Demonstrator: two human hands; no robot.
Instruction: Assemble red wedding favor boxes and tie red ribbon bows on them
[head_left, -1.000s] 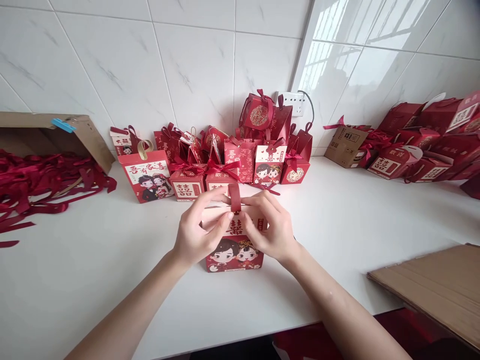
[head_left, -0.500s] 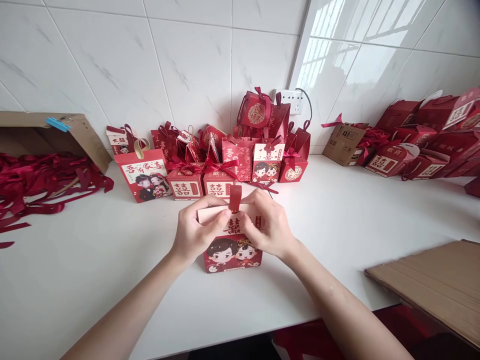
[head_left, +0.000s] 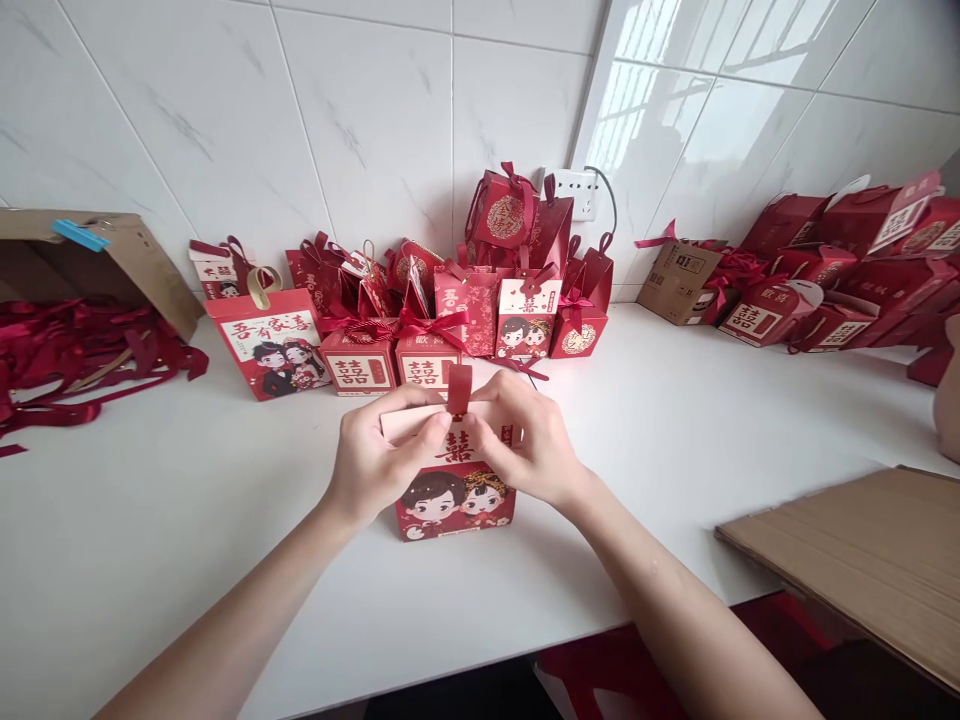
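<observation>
A red and white gift box (head_left: 456, 505) printed with two cartoon figures stands upright on the white table in front of me. Its top flap is pinched by my left hand (head_left: 379, 445), thumb in front and fingers behind. My right hand (head_left: 529, 435) grips the same top edge on the other side, thumb near the printed characters. Between the two thumbs a dark red ribbon loop (head_left: 460, 388) sticks up from the flap. The fingers behind the box are partly hidden.
Finished-looking red gift boxes (head_left: 360, 362) stand in a row by the tiled wall. A carton (head_left: 161, 265) of red ribbons (head_left: 90, 350) lies at left. More red boxes (head_left: 769, 315) are piled at right, near a cardboard sheet (head_left: 847, 550). Part of a person's arm (head_left: 946, 405) shows at the right edge.
The view has shifted slightly, so everything sits a little further left. Both hands keep their hold on the box top. Part of a person's arm has appeared at the right edge.
</observation>
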